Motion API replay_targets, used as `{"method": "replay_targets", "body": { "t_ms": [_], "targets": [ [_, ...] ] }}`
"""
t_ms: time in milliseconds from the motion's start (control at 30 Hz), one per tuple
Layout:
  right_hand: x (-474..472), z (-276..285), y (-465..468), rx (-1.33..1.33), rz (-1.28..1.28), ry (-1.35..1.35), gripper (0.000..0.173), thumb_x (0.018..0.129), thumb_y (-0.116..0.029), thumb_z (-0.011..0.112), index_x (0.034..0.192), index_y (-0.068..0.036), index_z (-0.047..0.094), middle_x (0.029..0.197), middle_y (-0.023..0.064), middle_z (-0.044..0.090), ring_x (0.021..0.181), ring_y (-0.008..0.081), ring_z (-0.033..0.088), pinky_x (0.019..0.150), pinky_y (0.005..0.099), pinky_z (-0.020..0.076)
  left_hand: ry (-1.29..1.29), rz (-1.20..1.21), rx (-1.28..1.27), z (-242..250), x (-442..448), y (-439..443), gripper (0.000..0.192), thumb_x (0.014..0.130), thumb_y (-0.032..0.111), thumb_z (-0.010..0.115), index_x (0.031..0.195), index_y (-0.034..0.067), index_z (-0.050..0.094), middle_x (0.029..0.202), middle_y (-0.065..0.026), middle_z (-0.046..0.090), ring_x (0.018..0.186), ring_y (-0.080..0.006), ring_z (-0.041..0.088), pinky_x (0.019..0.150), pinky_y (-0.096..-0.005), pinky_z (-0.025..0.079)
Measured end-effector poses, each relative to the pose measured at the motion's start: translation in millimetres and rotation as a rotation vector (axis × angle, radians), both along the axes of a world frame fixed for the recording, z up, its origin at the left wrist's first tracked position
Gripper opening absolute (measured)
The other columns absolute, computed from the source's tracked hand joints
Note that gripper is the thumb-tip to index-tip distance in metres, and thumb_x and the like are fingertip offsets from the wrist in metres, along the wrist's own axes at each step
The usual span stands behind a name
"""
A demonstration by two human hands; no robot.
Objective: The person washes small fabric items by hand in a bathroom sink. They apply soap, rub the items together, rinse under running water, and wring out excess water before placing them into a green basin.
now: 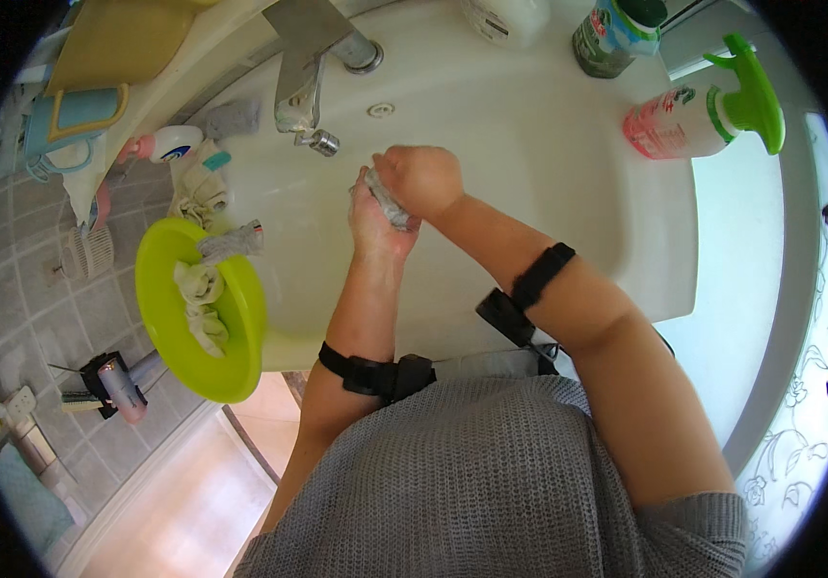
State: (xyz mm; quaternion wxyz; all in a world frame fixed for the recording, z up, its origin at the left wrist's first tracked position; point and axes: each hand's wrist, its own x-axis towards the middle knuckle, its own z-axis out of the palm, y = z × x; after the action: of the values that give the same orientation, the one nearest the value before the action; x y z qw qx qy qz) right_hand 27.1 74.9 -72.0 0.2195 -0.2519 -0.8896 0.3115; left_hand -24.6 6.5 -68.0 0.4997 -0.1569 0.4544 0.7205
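Over the white washbasin [529, 166], my left hand [370, 224] cradles a bunched grey cloth [388, 202], possibly a sock. My right hand [424, 177] is a fist pressed against the same cloth from above, its fingers curled over it. Most of the cloth is hidden between the two hands. Just up and left of them is the chrome faucet [299, 94] with a swivel nozzle [321, 142]; no water stream is visible.
A lime-green plastic basin [244, 361] on the left holds white cloth pieces [200, 285], with a grey sock [232, 243] over its rim. Behind it lie crumpled cloths [200, 188] and a white bottle [177, 144]. A spray bottle [681, 123] and a green-blue container [605, 43] stand right.
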Motion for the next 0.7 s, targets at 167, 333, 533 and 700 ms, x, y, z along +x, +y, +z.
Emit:
{"method": "replay_targets", "body": {
  "t_ms": [167,333,533,700],
  "targets": [
    [0,-4,10,0.027,-0.073,-0.082,0.015,0.073,-0.021,0.053,0.064,-0.011,0.059,0.06,0.0093,0.059,0.057,0.0281,0.059,0.052,0.0417,0.0439,-0.083,-0.078,0.362,-4,-5,-1,0.026,0.092,0.039,0.035,0.093,0.017,0.049,0.083,0.0044,0.054,0.078,-0.0138,0.053,0.063,-0.0309,0.044],
    [2,9,-4,0.179,0.1,-0.072,0.021,0.075,-0.026,0.055,0.061,-0.01,0.056,0.056,0.0086,0.055,0.051,0.029,0.054,0.048,0.0432,0.0421,-0.127,-0.099,0.377,-11,-5,-2,0.029,0.091,0.041,0.036,0.093,0.016,0.051,0.088,0.0015,0.056,0.081,-0.0144,0.054,0.067,-0.0337,0.044],
    [2,4,-7,-0.026,-0.037,-0.039,0.012,0.069,-0.022,0.056,0.068,-0.011,0.059,0.067,0.0104,0.061,0.057,0.0267,0.059,0.05,0.0427,0.0438,-0.056,0.024,0.016,-5,-4,-6,0.033,0.092,0.042,0.034,0.087,0.015,0.051,0.085,0.0,0.056,0.081,-0.0162,0.054,0.067,-0.0341,0.045],
    [-4,-8,-7,0.127,0.034,-0.1,0.014,0.065,-0.024,0.061,0.057,-0.014,0.054,0.054,0.0086,0.054,0.049,0.0278,0.054,0.046,0.042,0.0401,-0.044,-0.095,0.405,-2,-1,-2,0.032,0.09,0.043,0.037,0.085,0.013,0.049,0.082,-0.0004,0.053,0.07,-0.0179,0.051,0.061,-0.0359,0.045]
  ]
}}
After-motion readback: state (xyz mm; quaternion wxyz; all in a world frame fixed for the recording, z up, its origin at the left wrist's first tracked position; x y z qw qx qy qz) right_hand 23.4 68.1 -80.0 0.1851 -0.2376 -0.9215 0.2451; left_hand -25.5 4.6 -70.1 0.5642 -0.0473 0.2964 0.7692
